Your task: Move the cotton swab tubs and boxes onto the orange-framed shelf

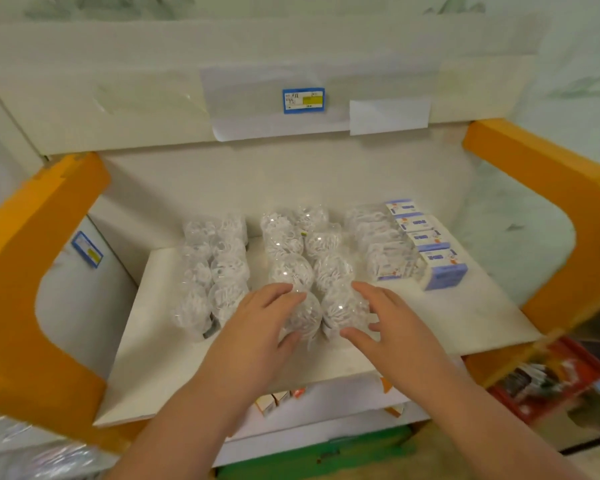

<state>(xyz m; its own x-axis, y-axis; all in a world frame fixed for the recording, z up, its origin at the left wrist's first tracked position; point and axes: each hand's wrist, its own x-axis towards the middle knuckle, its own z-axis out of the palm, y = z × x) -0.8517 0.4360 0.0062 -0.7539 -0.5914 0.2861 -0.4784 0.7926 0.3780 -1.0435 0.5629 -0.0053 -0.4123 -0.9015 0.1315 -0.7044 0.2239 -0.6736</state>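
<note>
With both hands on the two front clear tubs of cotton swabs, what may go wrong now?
1. The left hand and right hand each cup a round clear plastic tub, the left front tub and the right front tub. Pushing them back may knock over the tubs packed close behind.
2. The smooth round tubs may slip from the fingers.
3. The right wrist passes near the blue-and-white cardboard boxes; the front one may get nudged on the white shelf board.

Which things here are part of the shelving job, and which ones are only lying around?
Part of the job:
- clear cotton swab tubs in rows
- blue-and-white boxes
- white shelf board in the orange frame
- left hand and right hand, each on a front tub

Just lying about:
- blue price tag
- red basket at lower right
- goods on the shelf below
</note>
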